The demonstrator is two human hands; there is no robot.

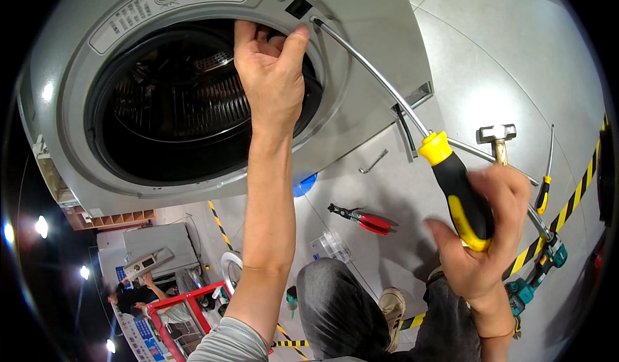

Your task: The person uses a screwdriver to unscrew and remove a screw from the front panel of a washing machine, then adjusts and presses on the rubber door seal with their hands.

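Note:
A grey front-loading washing machine [380,46] fills the upper left, its round door opening uncovered and the drum [180,97] showing inside. At the opening's upper right rim, my left hand [274,88] is closed, thumb on the front and fingertips hidden behind the rim. A long screwdriver [387,84] with a black and yellow handle slants from my right hand up to the machine. Its tip meets a fastening point beside a small black rectangular slot [298,7]. My right hand [480,271] is around the handle's end, its thumb held off to the side.
On the grey floor lie red-handled pliers [371,222], a small bent metal tool [374,162], a hammer [498,136], another screwdriver [545,184] and a green power tool [553,253]. Striped tape [574,201] crosses at right. Other people [138,297] work beside a red frame [169,339].

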